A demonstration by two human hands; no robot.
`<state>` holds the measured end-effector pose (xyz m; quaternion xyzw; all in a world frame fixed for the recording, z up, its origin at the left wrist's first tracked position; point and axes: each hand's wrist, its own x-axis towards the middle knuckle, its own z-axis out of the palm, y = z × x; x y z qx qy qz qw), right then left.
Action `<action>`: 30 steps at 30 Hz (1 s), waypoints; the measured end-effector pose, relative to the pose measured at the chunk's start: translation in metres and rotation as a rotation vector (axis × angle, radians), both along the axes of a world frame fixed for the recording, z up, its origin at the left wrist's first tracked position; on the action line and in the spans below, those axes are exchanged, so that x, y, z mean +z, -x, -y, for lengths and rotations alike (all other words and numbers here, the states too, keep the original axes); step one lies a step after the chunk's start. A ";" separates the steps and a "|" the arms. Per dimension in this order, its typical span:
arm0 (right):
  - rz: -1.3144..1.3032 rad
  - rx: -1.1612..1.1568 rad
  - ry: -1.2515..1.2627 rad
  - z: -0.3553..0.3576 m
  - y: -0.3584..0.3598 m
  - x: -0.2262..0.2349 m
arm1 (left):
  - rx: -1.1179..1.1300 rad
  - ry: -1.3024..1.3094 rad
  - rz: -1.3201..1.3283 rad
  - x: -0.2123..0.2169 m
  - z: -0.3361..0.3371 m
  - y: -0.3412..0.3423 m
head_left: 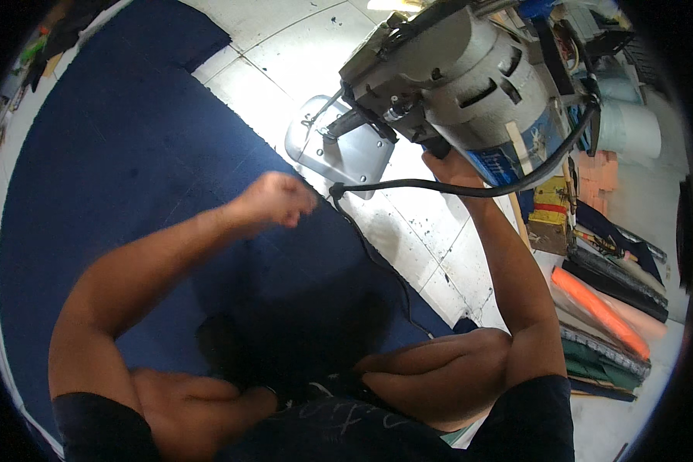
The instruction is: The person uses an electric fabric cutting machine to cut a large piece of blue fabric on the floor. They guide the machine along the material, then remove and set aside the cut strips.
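An electric cloth cutting machine [481, 81] with a grey motor housing stands upright on a silver base plate [350, 158], which rests on the white tiles just past the edge of the dark blue fabric [131, 146]. My right hand [456, 168] is wrapped round the machine's handle, its fingers partly hidden behind the housing. Over the fabric's edge, left of the base plate, my left hand [277, 199] is curled closed and slightly blurred; nothing shows in it. A black power cord [439, 185] loops from the machine in front of my right wrist.
A thin cable [381, 266] trails across the fabric toward my knee. Fabric rolls, one bright orange [600, 308], lie stacked at the right. Beyond the machine are pale rolls [627, 127] and a yellow and red package [549, 204]. White floor tiles [277, 38] stretch behind the fabric.
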<state>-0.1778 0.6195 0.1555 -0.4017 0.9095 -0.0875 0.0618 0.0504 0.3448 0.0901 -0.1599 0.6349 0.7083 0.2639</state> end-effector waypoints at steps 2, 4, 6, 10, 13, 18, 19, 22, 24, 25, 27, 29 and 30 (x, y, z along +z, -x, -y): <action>0.032 -0.040 -0.095 0.015 -0.002 0.007 | -0.093 0.012 -0.007 -0.003 -0.020 -0.021; -0.115 0.024 0.043 0.013 -0.006 0.002 | -0.225 0.033 0.019 0.000 -0.041 -0.025; -0.074 0.024 0.027 0.003 0.001 -0.005 | -0.350 0.055 0.020 0.004 -0.063 -0.020; -0.007 -0.131 0.036 -0.026 0.020 -0.027 | -0.451 0.173 -0.036 0.007 -0.136 0.014; -0.016 -0.190 -0.184 -0.028 0.016 -0.016 | -0.173 0.271 -0.167 -0.047 -0.249 0.051; 0.133 -0.137 -0.138 0.007 0.018 -0.031 | 0.001 0.388 -0.662 -0.046 -0.371 0.076; 0.113 -0.152 -0.143 0.012 0.012 -0.029 | -0.447 0.400 -0.615 -0.037 -0.368 0.080; 0.107 -0.140 -0.003 -0.004 0.004 -0.028 | -0.395 0.338 -0.748 -0.023 -0.323 0.028; 0.013 -0.063 0.087 -0.015 0.007 -0.020 | -0.962 0.324 -0.732 0.016 -0.252 0.022; 0.033 -0.071 0.073 -0.019 0.013 -0.027 | -1.246 0.292 -0.658 0.016 -0.225 0.019; 0.042 -0.083 0.021 -0.017 0.017 -0.033 | -1.539 0.199 -0.414 0.027 -0.138 0.011; -0.021 -0.090 -0.007 -0.003 0.003 -0.015 | -1.907 0.522 -0.908 0.053 -0.049 0.015; -0.070 -0.113 -0.012 -0.015 0.010 -0.023 | -1.914 0.604 -0.954 0.087 -0.011 0.043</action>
